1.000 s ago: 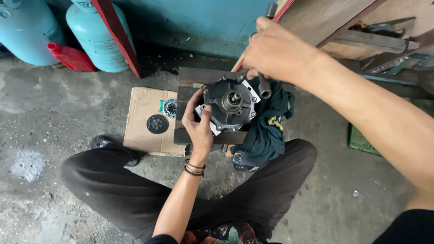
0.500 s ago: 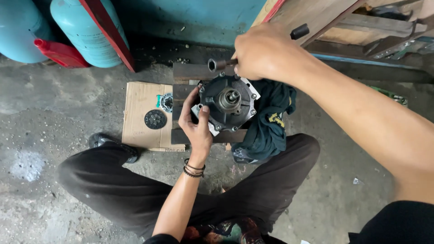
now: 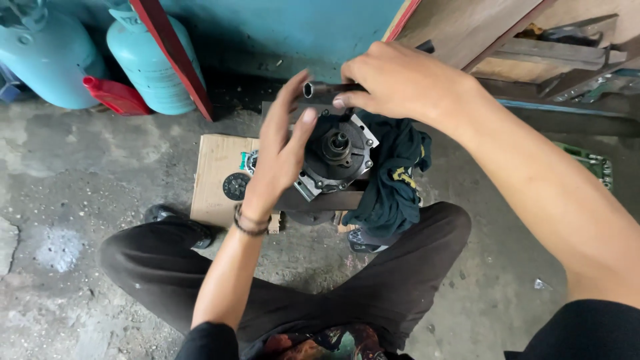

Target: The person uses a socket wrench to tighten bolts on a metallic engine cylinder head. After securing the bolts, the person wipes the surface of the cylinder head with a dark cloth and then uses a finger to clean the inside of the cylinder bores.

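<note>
Since the earlier frame, the left hand (image 3: 280, 150) has lifted off the round metal part (image 3: 337, 157) and now stands raised with fingers spread, released, its fingertips close to the open end of the socket wrench (image 3: 327, 90). That tool has moved from a position above the part to a level attitude across its upper edge. The right hand (image 3: 400, 83) is clenched around the wrench shaft, grasping it from above, with the hollow socket end pointing toward the left hand. The round metal part sits on a dark board (image 3: 320, 200) on the floor, between the knees of the person in black trousers (image 3: 347, 293); its central shaft stub faces up, and bolts ring its face. A dark green cloth (image 3: 393, 180) lies touching the part on its right side. A flat cardboard box (image 3: 223, 177) lies just beside the part on its left, under the left wrist. Two pale blue gas cylinders (image 3: 143, 57) stand against the blue wall at upper left, with a red plank (image 3: 173, 57) leaning in front of them. Wooden boards (image 3: 493, 40) lie at upper right.
</note>
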